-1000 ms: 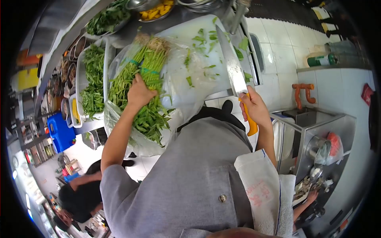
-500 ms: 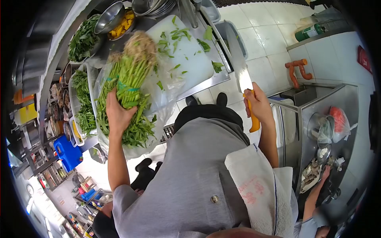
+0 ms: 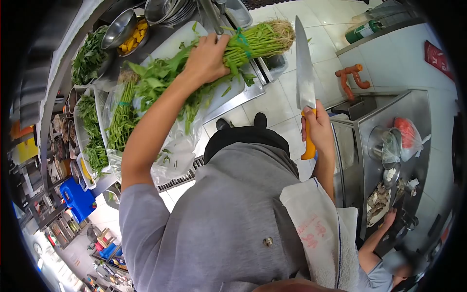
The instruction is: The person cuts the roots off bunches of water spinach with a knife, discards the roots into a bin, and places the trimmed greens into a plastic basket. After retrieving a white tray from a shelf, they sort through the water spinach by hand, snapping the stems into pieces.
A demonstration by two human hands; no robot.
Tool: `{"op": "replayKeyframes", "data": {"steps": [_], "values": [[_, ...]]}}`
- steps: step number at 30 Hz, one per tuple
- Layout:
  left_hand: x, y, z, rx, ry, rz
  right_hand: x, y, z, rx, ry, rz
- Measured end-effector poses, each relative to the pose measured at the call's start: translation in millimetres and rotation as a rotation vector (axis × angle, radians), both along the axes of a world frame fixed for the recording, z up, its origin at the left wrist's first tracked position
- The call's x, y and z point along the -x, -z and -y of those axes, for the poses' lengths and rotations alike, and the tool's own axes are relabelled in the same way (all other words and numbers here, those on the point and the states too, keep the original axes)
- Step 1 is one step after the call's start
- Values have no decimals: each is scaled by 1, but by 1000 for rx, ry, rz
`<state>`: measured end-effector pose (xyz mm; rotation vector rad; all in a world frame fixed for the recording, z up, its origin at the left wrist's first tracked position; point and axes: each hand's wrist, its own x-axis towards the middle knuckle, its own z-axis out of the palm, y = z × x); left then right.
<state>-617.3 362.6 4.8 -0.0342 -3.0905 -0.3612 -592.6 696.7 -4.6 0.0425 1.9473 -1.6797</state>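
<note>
My left hand (image 3: 208, 57) is wrapped round the stems of a leafy green bundle (image 3: 250, 45), tied with a green band. The bundle lies across the white cutting board (image 3: 182, 39), its rooty end out past the board's right edge and its leaves to the left. In my right hand (image 3: 317, 127) is a large knife (image 3: 305, 78), gripped by its yellow handle, blade pointing away from me. A second green bundle (image 3: 121, 114) rests on clear plastic left of the board.
Metal bowls, one with yellow chunks (image 3: 135, 36), stand behind the board. A white tray of greens (image 3: 90, 129) is at the left. Another person's arm (image 3: 377, 242) reaches over the right-hand metal counter (image 3: 413, 112). A blue container (image 3: 78, 198) is at lower left.
My left hand has carried one bundle from the plastic to the right, over the board, and turned it so its roots point right. The knife is more upright.
</note>
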Motion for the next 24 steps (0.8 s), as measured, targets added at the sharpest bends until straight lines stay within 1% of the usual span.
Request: {"op": "replayKeyframes", "data": {"steps": [1,3,4,5,7,8,9,10,11,12,13,15,16,18,19,20,22,23,24], "values": [[5,7,-2,-5,8,-4,-1,0,1,-5,8,-4],[13,21,-5,34,-59,109,-3,0,6,-63,-32,-52],[16,30,-5,31,-48,107,-3,-1,10,-66,-21,-53],[14,41,-2,58,-53,78,-4,-2,15,-94,-65,-83],[9,43,8,82,-56,56,-5,-3,27,-177,-174,-130],[6,42,17,-31,-11,66,-6,-2,35,-180,-176,-124],[0,37,26,-145,27,75,-7,1,43,-240,-251,-216],[-6,29,39,-145,18,80,-8,3,51,-295,-326,-311],[-14,18,54,-141,12,137,-9,7,59,-363,-375,-439],[-22,8,69,-136,7,196,-11,7,66,-356,-383,-434],[-30,1,82,-134,0,203,-13,7,73,-381,-423,-476],[-45,-10,104,-164,-51,311,-18,10,84,-404,-480,-543],[-49,-13,110,-167,-64,313,-20,10,89,-401,-493,-543],[-57,-14,120,-299,-70,371,-24,5,98,-503,-559,-590],[-62,-9,129,-404,-61,282,-26,4,102,-501,-570,-593],[-63,-11,140,-407,-69,281,-28,2,106,-511,-587,-597],[-62,-25,154,-781,-225,266,-32,3,112,-523,-606,-600],[-61,-24,159,-753,-247,190,-34,4,114,-550,-613,-598],[-58,-22,160,-758,-251,190,-35,5,116,-578,-621,-597]]}}
